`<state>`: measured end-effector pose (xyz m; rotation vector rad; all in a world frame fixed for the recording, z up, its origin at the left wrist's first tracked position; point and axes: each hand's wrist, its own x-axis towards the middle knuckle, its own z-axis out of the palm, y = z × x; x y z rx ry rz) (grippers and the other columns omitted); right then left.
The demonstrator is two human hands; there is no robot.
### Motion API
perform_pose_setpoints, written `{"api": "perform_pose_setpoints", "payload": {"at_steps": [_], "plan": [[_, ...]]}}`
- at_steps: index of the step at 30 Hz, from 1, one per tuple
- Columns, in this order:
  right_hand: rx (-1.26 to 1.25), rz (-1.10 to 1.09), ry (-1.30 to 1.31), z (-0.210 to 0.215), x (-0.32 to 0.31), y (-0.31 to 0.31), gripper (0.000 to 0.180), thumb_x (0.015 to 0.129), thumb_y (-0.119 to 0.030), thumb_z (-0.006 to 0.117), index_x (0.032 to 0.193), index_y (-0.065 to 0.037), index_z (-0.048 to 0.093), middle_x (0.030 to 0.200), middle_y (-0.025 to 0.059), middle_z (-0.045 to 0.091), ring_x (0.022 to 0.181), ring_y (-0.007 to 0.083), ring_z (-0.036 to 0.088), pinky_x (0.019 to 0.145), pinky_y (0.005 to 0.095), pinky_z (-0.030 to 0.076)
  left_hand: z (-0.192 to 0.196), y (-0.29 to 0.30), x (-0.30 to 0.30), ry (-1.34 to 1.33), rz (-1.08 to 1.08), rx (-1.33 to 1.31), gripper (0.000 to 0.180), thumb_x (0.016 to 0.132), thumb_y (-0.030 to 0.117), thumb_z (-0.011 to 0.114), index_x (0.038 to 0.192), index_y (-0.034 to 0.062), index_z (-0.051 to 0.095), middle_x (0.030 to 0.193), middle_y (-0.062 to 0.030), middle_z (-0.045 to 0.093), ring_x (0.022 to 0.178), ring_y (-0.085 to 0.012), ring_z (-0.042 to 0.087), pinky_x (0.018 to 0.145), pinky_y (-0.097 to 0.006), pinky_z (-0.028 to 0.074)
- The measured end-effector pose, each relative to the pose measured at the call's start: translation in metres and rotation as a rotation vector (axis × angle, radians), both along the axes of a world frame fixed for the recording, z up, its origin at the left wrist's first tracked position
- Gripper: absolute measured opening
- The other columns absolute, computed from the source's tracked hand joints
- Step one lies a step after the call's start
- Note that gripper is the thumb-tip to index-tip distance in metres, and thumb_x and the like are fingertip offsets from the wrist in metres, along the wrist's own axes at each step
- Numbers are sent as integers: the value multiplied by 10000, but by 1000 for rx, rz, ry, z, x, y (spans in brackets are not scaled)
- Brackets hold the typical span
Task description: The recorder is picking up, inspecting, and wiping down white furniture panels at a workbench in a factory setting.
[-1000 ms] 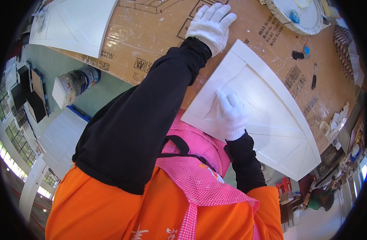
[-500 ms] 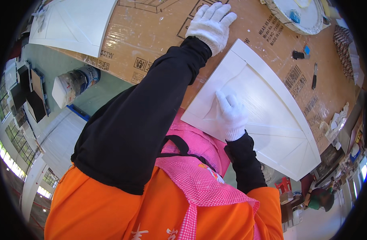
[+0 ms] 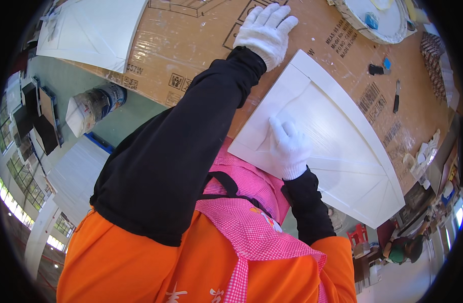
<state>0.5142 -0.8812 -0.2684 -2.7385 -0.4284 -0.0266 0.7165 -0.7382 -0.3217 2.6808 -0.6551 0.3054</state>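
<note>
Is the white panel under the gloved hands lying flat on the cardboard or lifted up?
Flat: the white panel rests on the cardboard-covered table, right hand pressed on it.

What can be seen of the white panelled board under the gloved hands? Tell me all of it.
The white panelled board is a painted, wood-like slab with a raised frame, one curved edge and recessed fields. It lies flat on the brown cardboard-covered table, its near end overhanging. The right hand presses on its surface; the left hand rests by its far corner.

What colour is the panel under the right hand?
White, seen in the head view: the panel lies on brown cardboard under the right hand.
</note>
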Motion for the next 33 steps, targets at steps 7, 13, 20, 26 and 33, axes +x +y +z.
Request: {"api": "perform_pose_setpoints", "payload": {"at_steps": [7, 13, 20, 26, 33], "plan": [[-12, -18, -5, -1, 2, 0, 282, 765, -78, 684, 1036, -155, 694, 707, 26, 445, 632, 203, 560, 525, 347, 462, 0, 1, 1, -4, -2, -3, 457, 877, 155, 546, 1330, 99, 549, 1453, -146, 496, 1397, -317, 416, 1170, -480, 294], [-11, -41, -10, -2, 0, 0, 267, 769, -81, 682, 1027, -152, 693, 715, 22, 447, 629, 201, 554, 521, 347, 458, -1, -1, 1, 0, -3, -2, 451, 878, 155, 543, 1326, 105, 552, 1453, -145, 496, 1397, -316, 416, 1171, -476, 293], [25, -66, 4, -6, 1, -3, 344, 760, -97, 726, 1095, -171, 725, 771, 30, 551, 609, 247, 566, 530, 361, 459, 0, -1, 1, -7, 1, -4, 455, 878, 154, 541, 1330, 108, 551, 1457, -142, 494, 1399, -313, 413, 1175, -472, 287], [50, -27, -31, -5, 4, -3, 310, 743, -68, 688, 1042, -147, 703, 701, 28, 443, 607, 205, 543, 499, 347, 445, 1, 0, 0, 7, 4, 13, 463, 877, 153, 538, 1338, 108, 545, 1465, -139, 488, 1402, -312, 411, 1178, -472, 283], [24, 29, -75, -4, 2, -3, 307, 727, -84, 694, 1025, -157, 704, 698, 23, 432, 609, 201, 531, 503, 351, 439, -3, 0, 1, -69, 5, -10, 416, 874, 139, 586, 1289, 128, 574, 1410, -120, 539, 1352, -313, 464, 1148, -477, 327]]}}
